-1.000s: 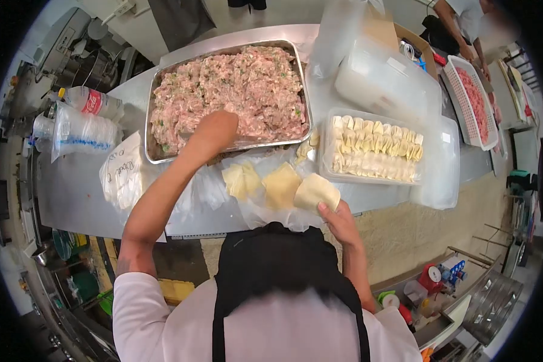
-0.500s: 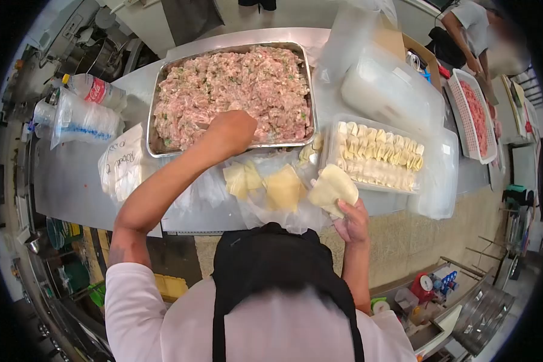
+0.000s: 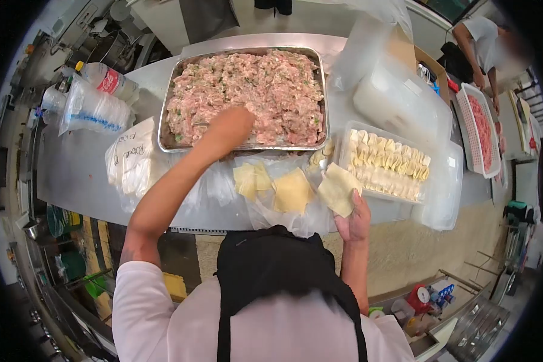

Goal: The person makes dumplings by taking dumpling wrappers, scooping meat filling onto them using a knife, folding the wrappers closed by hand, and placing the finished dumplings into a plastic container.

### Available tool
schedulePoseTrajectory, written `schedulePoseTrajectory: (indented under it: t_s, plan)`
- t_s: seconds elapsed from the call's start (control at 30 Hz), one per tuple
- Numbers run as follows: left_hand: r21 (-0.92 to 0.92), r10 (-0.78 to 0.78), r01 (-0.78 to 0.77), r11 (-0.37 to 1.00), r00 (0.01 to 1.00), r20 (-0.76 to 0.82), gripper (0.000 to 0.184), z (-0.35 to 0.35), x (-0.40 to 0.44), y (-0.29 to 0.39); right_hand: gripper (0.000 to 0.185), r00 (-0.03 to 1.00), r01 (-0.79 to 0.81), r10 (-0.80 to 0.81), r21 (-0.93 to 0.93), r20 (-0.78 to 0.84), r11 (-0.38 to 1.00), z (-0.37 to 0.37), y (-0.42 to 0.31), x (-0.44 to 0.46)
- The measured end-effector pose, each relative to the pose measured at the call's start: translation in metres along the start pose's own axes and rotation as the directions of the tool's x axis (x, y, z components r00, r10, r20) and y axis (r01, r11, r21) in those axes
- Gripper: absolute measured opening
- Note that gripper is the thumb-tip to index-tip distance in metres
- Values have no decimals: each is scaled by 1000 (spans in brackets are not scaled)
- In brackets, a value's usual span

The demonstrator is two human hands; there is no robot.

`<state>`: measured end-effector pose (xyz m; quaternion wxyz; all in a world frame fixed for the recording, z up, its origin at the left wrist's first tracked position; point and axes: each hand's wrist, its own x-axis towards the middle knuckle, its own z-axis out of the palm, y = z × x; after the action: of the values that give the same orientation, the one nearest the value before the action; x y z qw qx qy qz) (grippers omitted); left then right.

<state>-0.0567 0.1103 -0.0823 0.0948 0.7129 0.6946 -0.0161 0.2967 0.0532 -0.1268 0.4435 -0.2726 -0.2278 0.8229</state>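
Note:
My left hand (image 3: pixel 232 127) is closed over the front of the metal tray (image 3: pixel 161 130), at the filling of minced meat with green bits (image 3: pixel 247 81). A thin utensil (image 3: pixel 201 124) pokes out to the left of its fingers; its working end cannot be made out. My right hand (image 3: pixel 355 220) holds up a pale yellow dough wrapper (image 3: pixel 339 188), thumb at its right edge. More wrappers (image 3: pixel 292 190) lie on plastic sheeting between my hands. Just beyond my right hand, a clear plastic box (image 3: pixel 368 192) holds rows of folded dumplings (image 3: pixel 392 158).
Clear plastic lids and boxes (image 3: pixel 398 99) stand at the back right. On the left are a written-on bag (image 3: pixel 133 160), packed plastic cups (image 3: pixel 96 108) and a bottle (image 3: pixel 111 81). Another person (image 3: pixel 482 42) works by a white basket of meat (image 3: pixel 479 130).
The whole view has shifted slightly. The wrapper in my right hand has turned and now shows a squarer face. My left hand stays low over the filling at the tray's front.

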Motion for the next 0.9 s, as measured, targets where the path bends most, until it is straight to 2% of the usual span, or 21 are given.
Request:
schedulePoseTrajectory:
  t_s: [0.03,0.07,0.1,0.13,0.2,0.27,0.37,0.43,0.47,0.53,0.57,0.6,0.67,0.7,0.73,0.8,0.87,0.9]
  plan:
    - [0,-4,4,1000,1000,-6,14,14,-2,-1,56,1000,16,-16,47,10,999,8,-1,3]
    - [-32,80,-80,996,997,6,12,30,-4,0,56,1000,20,-21,45,12,999,15,-4,5]
    - [-64,170,-169,984,985,18,10,38,-3,2,57,999,35,-35,4,24,999,22,-7,6]
    - [-66,181,-179,982,983,19,10,26,0,0,59,998,49,-48,-37,30,998,25,-9,6]
    - [-289,232,-185,939,963,136,7,2,1,-13,58,999,46,-47,-67,-5,997,20,-8,6]
    - [-286,167,-133,949,981,98,5,10,2,-17,58,999,43,-44,-95,-15,995,18,-5,11]
    - [-206,189,-184,961,982,7,6,46,9,-27,58,997,43,-49,-89,-67,995,15,2,16]
    - [-268,384,-356,895,922,58,9,48,10,-21,57,996,15,-15,-3,-93,1000,16,6,22]
    - [-268,390,-363,892,919,55,9,47,9,-24,57,995,22,-22,-5,-96,1000,16,6,23]
    - [-590,419,-376,715,905,-69,10,33,4,-33,56,993,33,-35,-26,-108,999,22,6,26]
    - [-672,301,-164,722,949,92,8,25,-4,-32,56,993,45,-47,-25,-109,999,25,7,29]
    - [-669,311,-175,723,946,89,8,14,-13,-28,55,992,39,-40,-8,-116,999,28,8,32]
    - [-827,152,71,558,971,186,15,-1,-30,-24,54,991,45,-43,13,-130,999,32,13,40]
    - [-878,175,78,473,968,181,21,-6,-36,-23,53,992,27,-19,62,-127,998,34,17,47]
    - [-876,185,73,477,966,181,21,-8,-43,-20,52,992,8,6,112,-123,994,40,20,54]
    - [-900,163,-25,435,985,51,26,-12,-59,-13,49,993,-6,24,161,-114,987,55,26,68]
    - [-888,115,-49,458,993,5,30,-6,-71,4,47,994,-73,95,317,-54,946,65,32,83]
    - [-821,96,-230,523,973,-212,30,8,-72,14,46,959,-157,18,479,283,863,38,48,96]
